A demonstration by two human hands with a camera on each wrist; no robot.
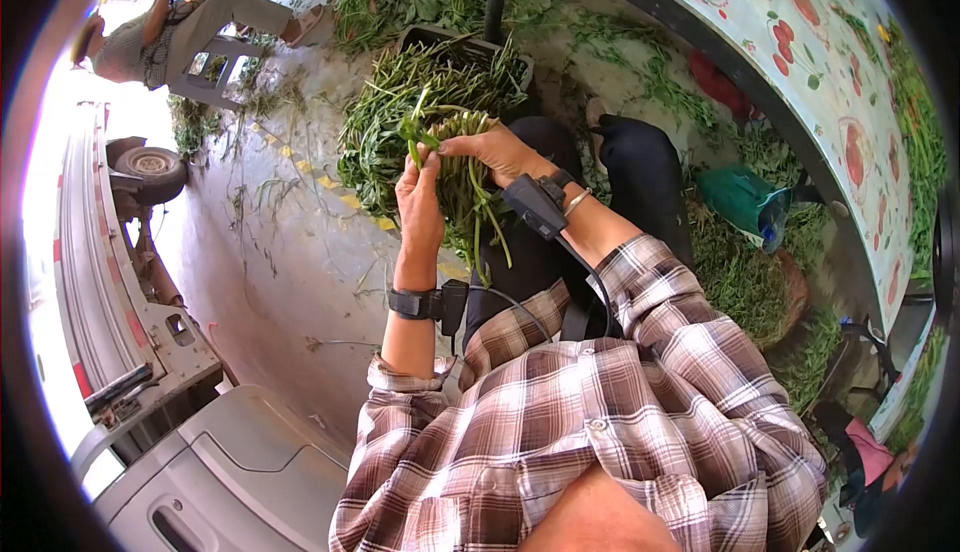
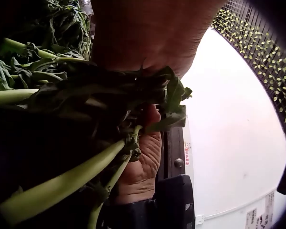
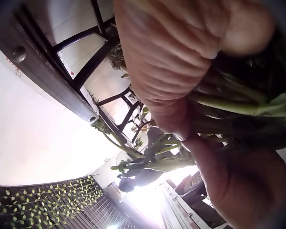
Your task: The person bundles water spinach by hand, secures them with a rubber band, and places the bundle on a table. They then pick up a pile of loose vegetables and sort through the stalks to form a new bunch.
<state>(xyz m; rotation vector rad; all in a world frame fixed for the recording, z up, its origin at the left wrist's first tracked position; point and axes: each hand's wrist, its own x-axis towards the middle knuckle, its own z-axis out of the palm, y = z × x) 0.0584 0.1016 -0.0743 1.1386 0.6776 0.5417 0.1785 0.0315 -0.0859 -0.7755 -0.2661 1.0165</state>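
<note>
In the head view, my left hand (image 1: 420,207) pinches a green leafy stem (image 1: 416,132) between thumb and fingertips. Close to its right, my right hand (image 1: 505,155) curls round a bunch of stems (image 1: 458,182), some dangling below it. Both hands' fingertips nearly meet over a large pile of cut greens (image 1: 380,127). The left wrist view has my left hand (image 2: 148,36) above dark leaves, with my right hand (image 2: 143,167) beyond pale stems (image 2: 62,188). In the right wrist view my right hand (image 3: 171,62) fills the top; its grip is partly hidden.
A dark crate (image 1: 455,44) stands behind the pile. At right are a patterned tabletop (image 1: 800,62), a green container (image 1: 735,197) and a basket of greens (image 1: 785,297). A seated person (image 1: 190,32) is at upper left, above a parked vehicle (image 1: 200,472). Loose greens litter the floor.
</note>
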